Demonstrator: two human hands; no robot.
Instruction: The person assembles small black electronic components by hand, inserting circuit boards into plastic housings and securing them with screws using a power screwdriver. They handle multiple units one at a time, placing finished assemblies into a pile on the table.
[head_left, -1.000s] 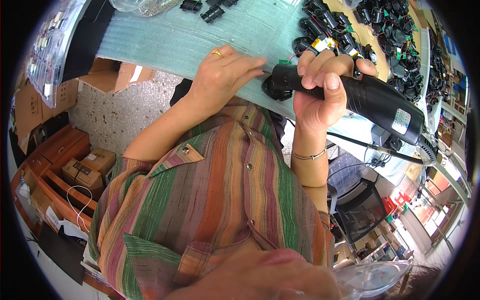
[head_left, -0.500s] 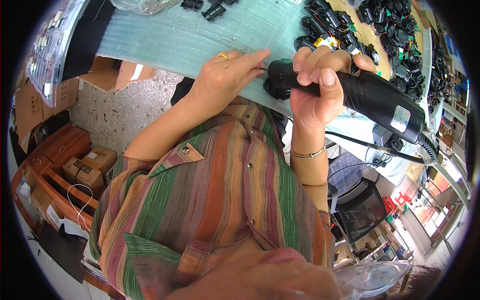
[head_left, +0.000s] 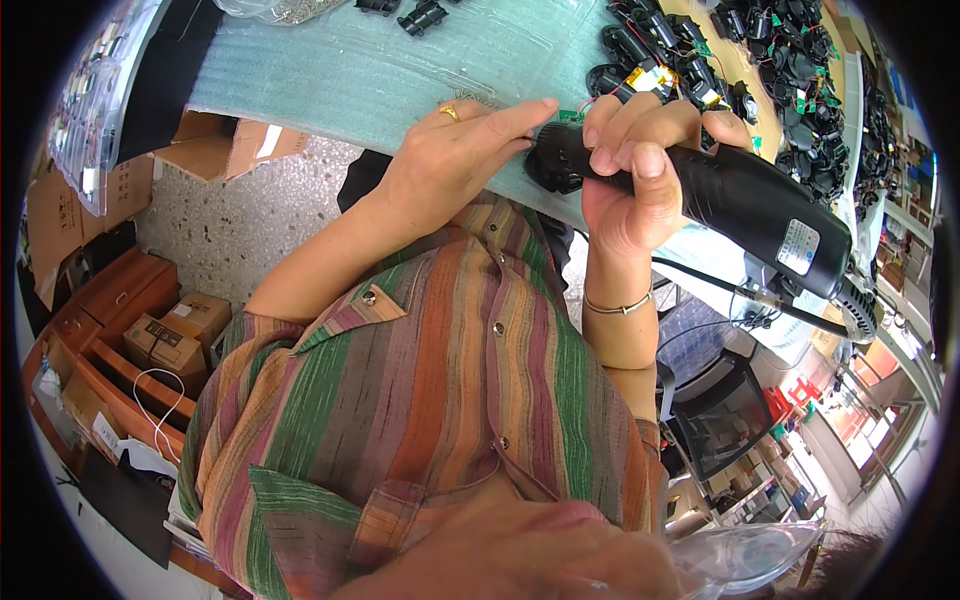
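Observation:
In my right hand [head_left: 632,195] is a black corded electric screwdriver [head_left: 755,210], held nearly level with fingers and thumb wrapped round its barrel. Its front end points left toward my left hand [head_left: 440,165]. The left fingers are pressed together in a pinch at the tool's tip, the index finger stretched along the top. What they pinch is too small to make out. Below the tool's front end, a rounded black plastic part [head_left: 545,172] sits at the table edge, partly covered by the tool. Small metallic bits [head_left: 470,97] lie just beyond the left hand.
Black plastic housings with wires and green circuit boards [head_left: 800,100] crowd the right side. Two black parts [head_left: 422,17] and a clear bag [head_left: 280,8] lie at the far side of the foam-covered table [head_left: 330,75]. The tool's cable [head_left: 735,290] trails at right. Open cardboard boxes [head_left: 230,145] stand at left.
The screwdriver's front end has shifted slightly, with its rear a little lower. My left fingertips have moved slightly right. Both hands keep their grips.

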